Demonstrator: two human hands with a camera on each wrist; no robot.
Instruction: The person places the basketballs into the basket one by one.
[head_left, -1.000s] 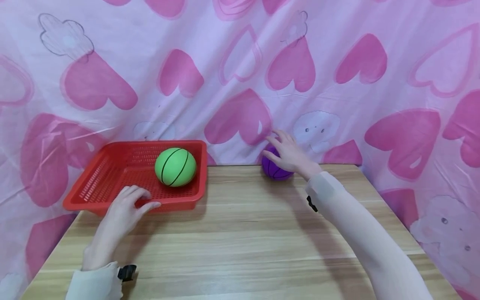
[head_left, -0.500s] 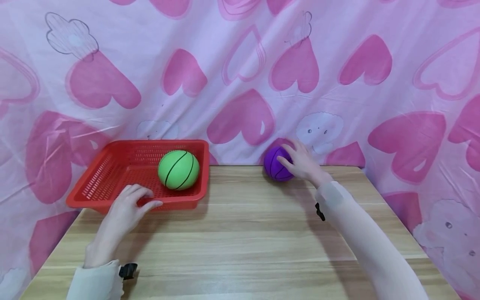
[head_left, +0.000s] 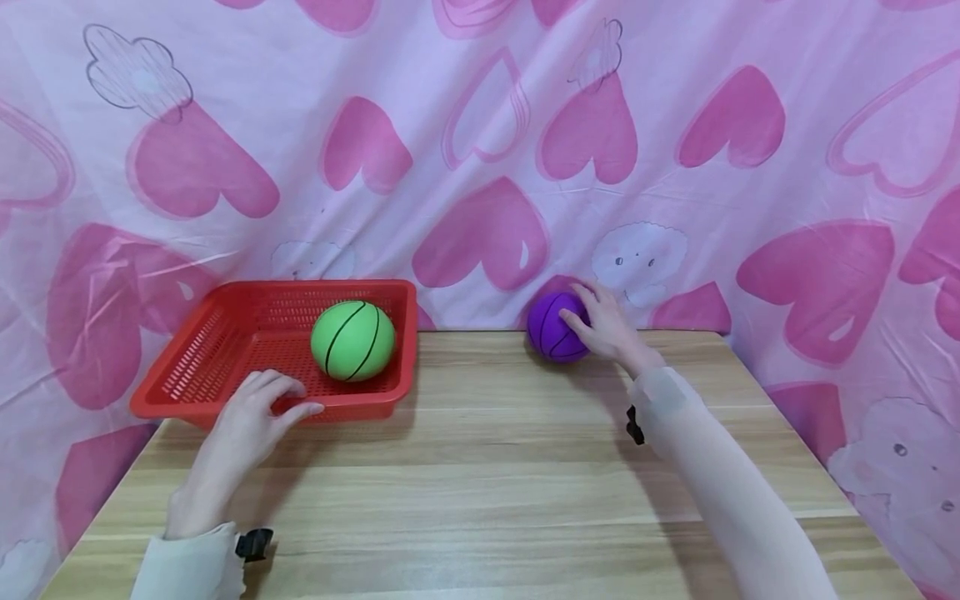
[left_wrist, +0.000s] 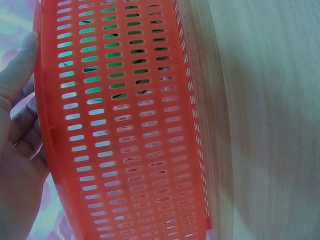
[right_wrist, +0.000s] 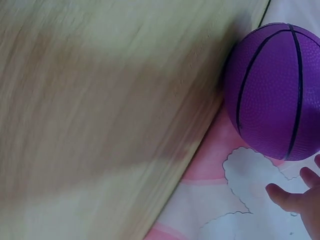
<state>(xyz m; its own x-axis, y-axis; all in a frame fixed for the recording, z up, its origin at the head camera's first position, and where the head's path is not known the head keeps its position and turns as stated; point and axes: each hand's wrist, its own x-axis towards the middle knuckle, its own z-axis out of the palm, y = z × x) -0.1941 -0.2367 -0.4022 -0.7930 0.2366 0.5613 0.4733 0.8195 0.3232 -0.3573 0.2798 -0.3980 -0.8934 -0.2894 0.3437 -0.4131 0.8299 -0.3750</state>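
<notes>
My left hand grips the near rim of a red plastic basket; in the left wrist view its thumb lies at the rim beside the slotted wall. Inside the basket, toward its right end, sits a green ball with black lines, partly seen through the slots. A purple ball with black lines rests at the table's far edge. My right hand is at that ball's right side, fingers spread. The right wrist view shows a small gap between the thumb and the purple ball.
The wooden table spreads in front of both arms. Behind it and along its sides hangs a pink cloth printed with hearts, close behind the purple ball.
My right hand has moved from above the purple ball down to its right side, uncovering more of it. The green ball has rolled slightly in the basket. My left hand stays at the rim.
</notes>
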